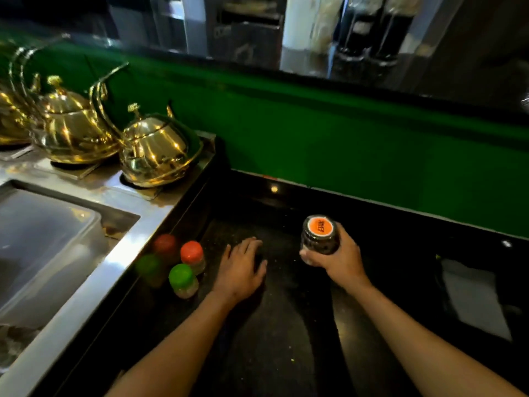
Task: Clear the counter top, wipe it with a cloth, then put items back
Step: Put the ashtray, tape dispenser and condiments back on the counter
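Our right hand [339, 257] grips an orange-lidded jar [319, 236], upright, just above the black counter [272, 339], mid-right. Left hand [240, 270] lies flat, fingers straight, holding nothing, btwn jar & two small bottles [187, 269] to its left; left hand's nearer them.

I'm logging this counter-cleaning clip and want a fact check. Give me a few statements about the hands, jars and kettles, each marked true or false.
1. The right hand grips the orange-lidded jar. True.
2. The left hand holds a cloth. False: it holds nothing, fingers extended over the black counter.
3. Two small bottles, red-capped and green-capped, stand left of the left hand. True.
4. The gold kettles sit on the black counter. False: they stand on the steel unit.
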The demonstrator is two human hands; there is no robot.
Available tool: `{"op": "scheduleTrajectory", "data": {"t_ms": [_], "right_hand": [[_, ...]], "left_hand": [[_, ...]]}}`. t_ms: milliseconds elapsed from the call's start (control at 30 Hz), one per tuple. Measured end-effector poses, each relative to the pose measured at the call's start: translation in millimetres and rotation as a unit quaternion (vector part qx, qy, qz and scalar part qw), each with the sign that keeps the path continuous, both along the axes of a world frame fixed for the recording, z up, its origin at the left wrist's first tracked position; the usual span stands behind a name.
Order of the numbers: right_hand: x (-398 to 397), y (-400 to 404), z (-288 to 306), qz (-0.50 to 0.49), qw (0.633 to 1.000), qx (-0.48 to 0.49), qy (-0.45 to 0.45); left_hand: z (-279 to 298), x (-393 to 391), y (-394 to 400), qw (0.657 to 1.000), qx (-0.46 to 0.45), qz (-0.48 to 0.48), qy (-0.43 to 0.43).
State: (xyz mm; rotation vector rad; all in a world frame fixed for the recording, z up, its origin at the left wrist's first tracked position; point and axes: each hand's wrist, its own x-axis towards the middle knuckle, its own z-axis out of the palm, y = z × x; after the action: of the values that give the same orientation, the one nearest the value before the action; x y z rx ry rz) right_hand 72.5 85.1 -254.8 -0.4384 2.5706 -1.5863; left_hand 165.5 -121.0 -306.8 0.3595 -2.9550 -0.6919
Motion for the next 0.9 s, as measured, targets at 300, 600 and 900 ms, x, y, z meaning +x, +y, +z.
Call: {"op": "scheduleTrajectory", "data": {"t_ms": [300,600,900], "right_hand": [[-9.4,55.6,142.5,0.025,0.986,-0.083,0.142],[-69.4,75.4,277.3,-0.018,0.96,-0.108,0.259],[-181.7,60.3,293.9,-0.09,0.974,-0.083,0.191]], "left_hand": [[183.3,-91.3,44.8,0.945,-0.096,-0.149,0.275],[310.8,-184.3,57.0,0.954,-0.19,-0.121,0.197],[286.3,-218.7,45.1,0.97,-0.182,-0.073,0.141]]}}
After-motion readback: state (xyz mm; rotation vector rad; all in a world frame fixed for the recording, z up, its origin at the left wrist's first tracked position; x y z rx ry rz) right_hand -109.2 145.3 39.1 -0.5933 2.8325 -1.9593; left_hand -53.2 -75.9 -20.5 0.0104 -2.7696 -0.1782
